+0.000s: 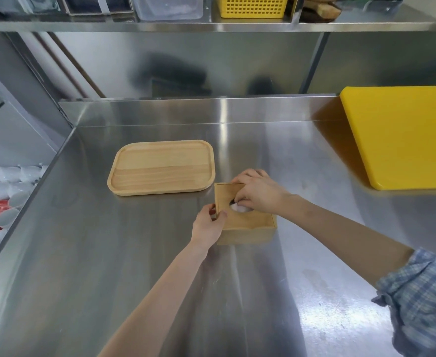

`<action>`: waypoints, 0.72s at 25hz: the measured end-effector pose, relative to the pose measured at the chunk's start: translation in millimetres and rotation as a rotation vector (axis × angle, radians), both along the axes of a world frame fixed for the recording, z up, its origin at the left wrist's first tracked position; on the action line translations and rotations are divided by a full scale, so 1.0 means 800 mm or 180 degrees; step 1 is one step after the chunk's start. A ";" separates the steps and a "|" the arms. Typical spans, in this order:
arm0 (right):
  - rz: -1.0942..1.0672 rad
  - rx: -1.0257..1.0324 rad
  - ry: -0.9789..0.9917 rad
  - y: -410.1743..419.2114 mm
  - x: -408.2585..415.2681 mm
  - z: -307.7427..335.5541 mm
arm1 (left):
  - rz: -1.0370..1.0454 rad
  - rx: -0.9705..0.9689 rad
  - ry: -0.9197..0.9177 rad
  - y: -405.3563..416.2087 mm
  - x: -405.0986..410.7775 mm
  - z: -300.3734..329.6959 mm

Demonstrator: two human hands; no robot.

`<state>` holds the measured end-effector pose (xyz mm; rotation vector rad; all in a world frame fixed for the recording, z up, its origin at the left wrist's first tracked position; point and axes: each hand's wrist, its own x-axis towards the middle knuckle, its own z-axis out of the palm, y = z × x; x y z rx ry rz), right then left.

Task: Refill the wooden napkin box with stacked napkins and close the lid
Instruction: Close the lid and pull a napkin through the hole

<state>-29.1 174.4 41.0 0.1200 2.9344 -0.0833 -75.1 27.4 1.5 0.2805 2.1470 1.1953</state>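
**Napkin box gets its top napkin teased through the lid**

The wooden napkin box (245, 222) sits toward the middle of the steel counter (108, 253), its lid (237, 217) apparently already seated. The left hand (209, 225) pinches the box's left edge, bracing it. The right hand (258, 193) rests on top, fingers closed on a white napkin (237, 207) showing in the lid's opening. The box looks rigid and light enough to skid on polished steel, so its side walls are probably the best purchase; the napkin is soft and would likely tear if yanked. An empty wooden tray (161, 167) lies just behind-left, and a yellow cutting board (402, 135) lies at the counter's back right edge.
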 end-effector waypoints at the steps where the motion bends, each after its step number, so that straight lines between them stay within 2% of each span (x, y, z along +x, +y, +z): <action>1: -0.0171 -0.0100 -0.0058 -0.001 0.005 0.003 | 0.0012 0.0021 -0.0018 0.000 0.000 0.000; 9: -0.0881 -0.0821 0.0007 -0.005 0.022 0.014 | -0.0035 0.0019 -0.0093 -0.002 0.001 0.005; 18: -0.1155 -0.1245 0.0246 -0.010 0.028 0.019 | -0.0179 -0.0061 -0.0003 -0.004 -0.005 0.009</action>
